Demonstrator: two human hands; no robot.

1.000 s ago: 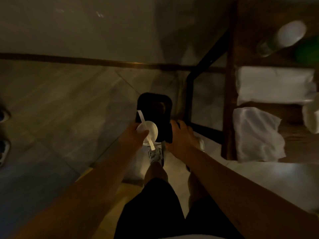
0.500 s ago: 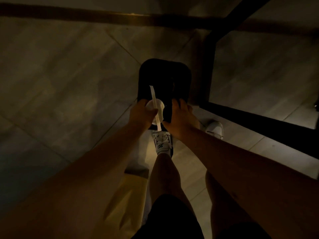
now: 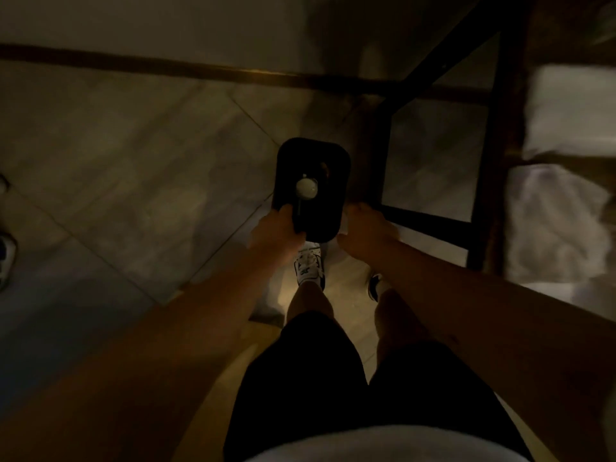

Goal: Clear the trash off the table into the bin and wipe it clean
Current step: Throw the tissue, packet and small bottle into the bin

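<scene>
A black bin (image 3: 333,161) stands on the tiled floor beside the table's black frame. A white plastic cup (image 3: 306,188) with its straw lies inside the bin, free of both hands. My left hand (image 3: 276,233) is at the bin's near left rim, thumb against a dark flap there, with no trash in it. To the right of the bin, my right hand (image 3: 363,228) hangs with loosely curled fingers, holding nothing. The wooden table (image 3: 520,135) shows at the right edge.
Two white cloths or papers lie on the table, one (image 3: 573,111) farther and one crumpled (image 3: 553,225) nearer. The table's black metal frame (image 3: 483,181) stands right of the bin. My white shoe (image 3: 308,265) is just before the bin. Someone else's shoes (image 3: 5,258) are at the left edge.
My left hand let go of the cup, which now lies inside the bin. My right hand came off the bin's flap and moved right. The view tilted up, and the table returned.
</scene>
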